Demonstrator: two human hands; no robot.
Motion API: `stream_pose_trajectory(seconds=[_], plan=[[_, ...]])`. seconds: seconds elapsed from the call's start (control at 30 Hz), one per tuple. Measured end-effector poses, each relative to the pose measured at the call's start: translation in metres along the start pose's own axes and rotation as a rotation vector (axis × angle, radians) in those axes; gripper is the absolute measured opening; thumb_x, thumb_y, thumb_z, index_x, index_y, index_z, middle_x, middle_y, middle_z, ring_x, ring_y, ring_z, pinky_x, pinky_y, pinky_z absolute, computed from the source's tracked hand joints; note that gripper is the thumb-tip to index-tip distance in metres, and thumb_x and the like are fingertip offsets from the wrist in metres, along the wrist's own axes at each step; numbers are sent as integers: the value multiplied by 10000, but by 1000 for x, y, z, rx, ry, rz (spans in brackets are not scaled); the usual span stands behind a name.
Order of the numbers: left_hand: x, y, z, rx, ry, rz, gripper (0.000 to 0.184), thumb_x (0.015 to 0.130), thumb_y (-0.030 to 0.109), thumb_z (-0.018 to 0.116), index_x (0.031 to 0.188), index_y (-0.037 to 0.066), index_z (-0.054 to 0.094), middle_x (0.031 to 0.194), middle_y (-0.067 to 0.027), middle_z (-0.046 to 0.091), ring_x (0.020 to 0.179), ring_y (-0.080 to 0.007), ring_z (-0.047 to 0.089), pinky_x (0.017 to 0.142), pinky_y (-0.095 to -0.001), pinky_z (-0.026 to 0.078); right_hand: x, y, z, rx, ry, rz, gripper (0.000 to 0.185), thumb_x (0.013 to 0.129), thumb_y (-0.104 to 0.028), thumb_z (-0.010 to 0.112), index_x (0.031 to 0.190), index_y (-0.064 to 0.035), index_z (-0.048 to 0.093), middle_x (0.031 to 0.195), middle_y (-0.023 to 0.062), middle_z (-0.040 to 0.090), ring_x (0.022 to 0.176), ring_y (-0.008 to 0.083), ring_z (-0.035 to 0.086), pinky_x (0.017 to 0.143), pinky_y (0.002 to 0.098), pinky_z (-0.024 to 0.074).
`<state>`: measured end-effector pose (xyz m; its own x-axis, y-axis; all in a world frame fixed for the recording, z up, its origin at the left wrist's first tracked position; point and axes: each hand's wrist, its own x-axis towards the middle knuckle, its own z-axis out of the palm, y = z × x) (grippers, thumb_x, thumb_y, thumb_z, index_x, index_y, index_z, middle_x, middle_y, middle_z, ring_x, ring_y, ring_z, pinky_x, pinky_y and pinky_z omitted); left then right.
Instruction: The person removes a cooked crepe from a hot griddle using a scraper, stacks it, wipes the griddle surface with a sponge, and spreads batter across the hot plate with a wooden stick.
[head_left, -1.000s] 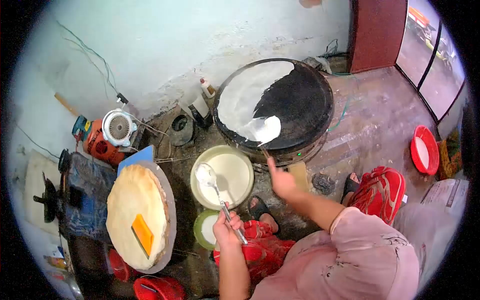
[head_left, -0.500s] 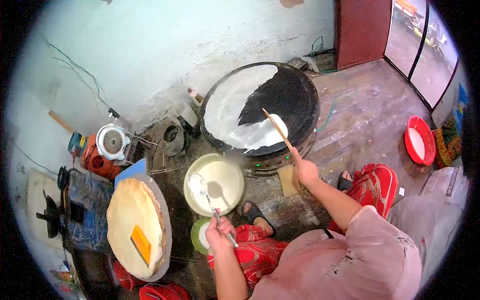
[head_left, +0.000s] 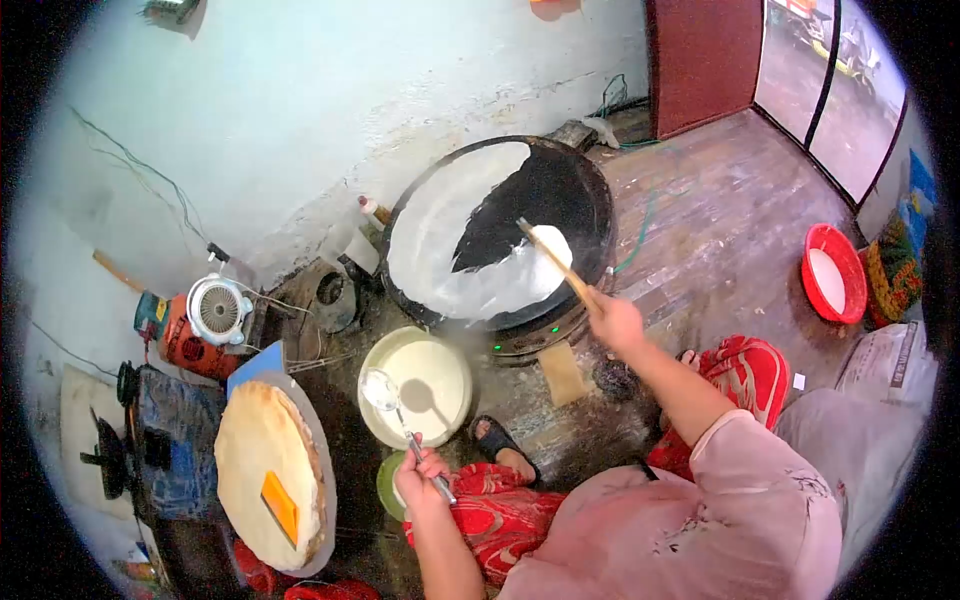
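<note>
My right hand (head_left: 618,325) is closed round a wooden spreader (head_left: 562,265), whose far end reaches over the round black griddle (head_left: 572,195). White batter (head_left: 445,230) coats the griddle's left and front part, and a thicker pool (head_left: 550,255) lies beside the spreader. My left hand (head_left: 422,480) grips a metal ladle (head_left: 380,388) by its handle. The ladle's bowl hangs over a cream tub (head_left: 461,380) of pale batter. Below the tub, a green bowl (head_left: 388,488) is partly hidden behind my left hand.
A stack of thin pancakes (head_left: 262,430) with an orange-yellow scraper (head_left: 281,508) on it stands at left. Behind are a blower (head_left: 220,308) and cables. A red basin (head_left: 835,252) with white contents sits at right, near sacks (head_left: 860,425). A tan cloth or board (head_left: 562,374) lies before the griddle.
The view has shifted, so the griddle appears lower and further left. Batter at the griddle's front covers more of the black surface. The ladle's bowl looks less full of white.
</note>
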<state>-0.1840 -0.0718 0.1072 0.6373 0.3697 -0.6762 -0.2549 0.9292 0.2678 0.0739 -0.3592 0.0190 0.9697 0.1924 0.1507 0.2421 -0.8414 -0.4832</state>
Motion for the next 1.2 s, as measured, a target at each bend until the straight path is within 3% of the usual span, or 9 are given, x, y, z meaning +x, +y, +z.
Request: stream_pose_trajectory(seconds=[0.13,0.33,0.5,0.57,0.67,0.8,0.87,1.03,1.2], plan=[[-3,-5,9,-47,-11,10,270,941,180,371,1018,-17,538,669,-34,446,476,-109,421,385,-225,379,-26,13,-4,-32,0,-403,475,753,-157,562,1212,-275,533,674,99,572,594,306,575,541,418,476],[7,-10,14,-10,42,12,294,945,220,361,1051,19,547,693,-48,453,481,-92,397,383,-196,345,49,61,-26,-179,74,-127,529,748,-134,542,1252,-285,491,648,111,551,606,305,577,570,428,475],[15,-11,21,-28,43,6,285,944,216,370,1039,14,548,677,-47,464,471,-95,404,373,-206,361,24,48,-30,211,-156,16,457,781,-166,544,1222,-282,511,791,127,608,674,317,605,559,427,483],[11,-19,31,-48,29,30,294,944,224,366,1041,13,548,672,-47,464,472,-99,411,380,-211,372,7,73,-47,66,-200,-515,503,751,-220,593,1240,-287,497,765,135,606,673,317,605,570,429,486],[16,-22,33,-29,21,23,300,943,227,365,1046,12,547,672,-48,465,472,-102,417,384,-215,379,53,125,-52,-245,-176,-331,554,722,-147,570,1256,-267,488,777,96,591,642,293,586,569,399,490],[28,-30,46,-6,107,69,284,926,181,375,1046,-13,545,647,-11,456,443,-82,388,375,-205,384,125,117,-53,-232,-17,-304,548,733,-168,584,1259,-287,485,773,92,590,645,291,585,572,394,492],[32,-33,53,-30,139,60,285,928,187,383,1042,-5,559,640,-11,456,431,-80,376,371,-204,384,142,103,-41,51,-80,1,502,762,-174,571,1240,-309,500,775,86,592,648,294,588,565,392,491],[43,-33,51,19,68,99,282,933,189,388,1063,-3,547,673,-47,465,467,-93,410,375,-205,370,99,146,-63,-22,-226,-623,465,788,-186,549,1233,-314,502,752,85,587,635,292,589,560,394,484],[48,-43,70,-33,148,113,289,936,193,379,1060,-12,539,655,-47,457,470,-101,416,372,-220,370,204,183,-45,-260,-47,-393,440,797,-194,536,1224,-297,503,753,86,583,616,317,572,542,430,467]])
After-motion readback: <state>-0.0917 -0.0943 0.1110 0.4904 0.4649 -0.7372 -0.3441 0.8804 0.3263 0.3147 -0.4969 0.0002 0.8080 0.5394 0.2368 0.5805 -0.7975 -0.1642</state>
